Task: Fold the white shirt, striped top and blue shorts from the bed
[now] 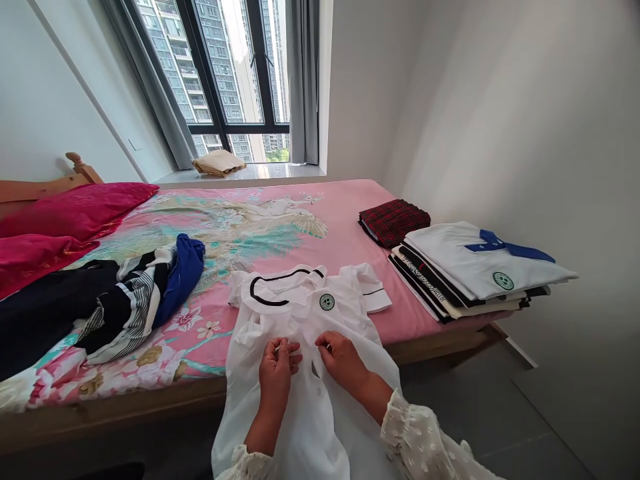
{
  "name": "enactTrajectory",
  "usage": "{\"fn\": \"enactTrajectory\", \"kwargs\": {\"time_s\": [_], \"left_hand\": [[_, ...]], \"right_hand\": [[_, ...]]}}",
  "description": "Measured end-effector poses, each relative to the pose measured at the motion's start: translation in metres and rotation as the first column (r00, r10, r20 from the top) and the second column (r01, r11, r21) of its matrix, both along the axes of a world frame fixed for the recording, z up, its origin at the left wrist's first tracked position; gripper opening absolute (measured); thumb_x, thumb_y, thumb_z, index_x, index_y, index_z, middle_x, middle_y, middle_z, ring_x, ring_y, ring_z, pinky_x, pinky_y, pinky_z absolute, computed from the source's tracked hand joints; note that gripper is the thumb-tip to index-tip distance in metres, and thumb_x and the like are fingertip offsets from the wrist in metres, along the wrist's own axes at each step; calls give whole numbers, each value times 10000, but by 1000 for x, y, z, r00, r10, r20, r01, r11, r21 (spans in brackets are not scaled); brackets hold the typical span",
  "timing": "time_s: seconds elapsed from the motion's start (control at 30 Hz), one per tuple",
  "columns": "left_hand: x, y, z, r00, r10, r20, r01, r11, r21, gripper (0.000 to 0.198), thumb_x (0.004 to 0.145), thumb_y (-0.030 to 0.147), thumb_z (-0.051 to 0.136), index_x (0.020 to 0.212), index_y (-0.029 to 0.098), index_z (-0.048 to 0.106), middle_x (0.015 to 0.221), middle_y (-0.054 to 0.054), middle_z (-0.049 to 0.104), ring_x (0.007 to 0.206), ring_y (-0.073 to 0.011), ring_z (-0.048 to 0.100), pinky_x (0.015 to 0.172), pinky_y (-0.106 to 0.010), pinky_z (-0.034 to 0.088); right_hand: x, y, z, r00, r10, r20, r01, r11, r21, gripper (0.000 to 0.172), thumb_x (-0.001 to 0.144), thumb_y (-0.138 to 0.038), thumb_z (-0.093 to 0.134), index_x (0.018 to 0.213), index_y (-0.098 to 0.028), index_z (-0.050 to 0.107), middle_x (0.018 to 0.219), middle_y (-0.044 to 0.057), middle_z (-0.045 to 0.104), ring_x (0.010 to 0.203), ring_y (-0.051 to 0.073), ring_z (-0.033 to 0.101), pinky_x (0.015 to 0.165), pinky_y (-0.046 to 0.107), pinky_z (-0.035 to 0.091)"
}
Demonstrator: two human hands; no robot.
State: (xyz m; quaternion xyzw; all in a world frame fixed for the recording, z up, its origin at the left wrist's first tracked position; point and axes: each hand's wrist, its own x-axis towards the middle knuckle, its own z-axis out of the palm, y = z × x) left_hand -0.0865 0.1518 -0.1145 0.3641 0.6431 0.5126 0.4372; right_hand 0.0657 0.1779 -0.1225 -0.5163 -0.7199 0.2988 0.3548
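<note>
A white shirt (300, 313) with a black-trimmed collar and a round green badge lies front-up on the pink bed sheet (320, 240), its lower part hanging over the bed's near edge. My left hand (277, 370) and my right hand (343, 360) both pinch the shirt's front opening at the middle, close together, fingers curled on the fabric.
A stack of folded clothes (475, 273) topped by a white shirt with a blue collar sits at the bed's right edge, a folded red plaid piece (394, 220) behind it. A heap of dark, striped and blue garments (110, 300) lies left. Red pillows (60, 220) at far left.
</note>
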Motion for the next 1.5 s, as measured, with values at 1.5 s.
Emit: {"fn": "enactTrajectory", "kwargs": {"time_s": [1.5], "left_hand": [[-5,-56,34,725,-307,-617,458,883,99,208,764,324,502,723,203,665,757,-25,661,717,-172,615,691,-271,477]], "right_hand": [[1,-65,14,993,113,-25,-108,985,136,104,782,-122,509,773,-197,581,783,12,619,755,141,560,709,231,401]]}}
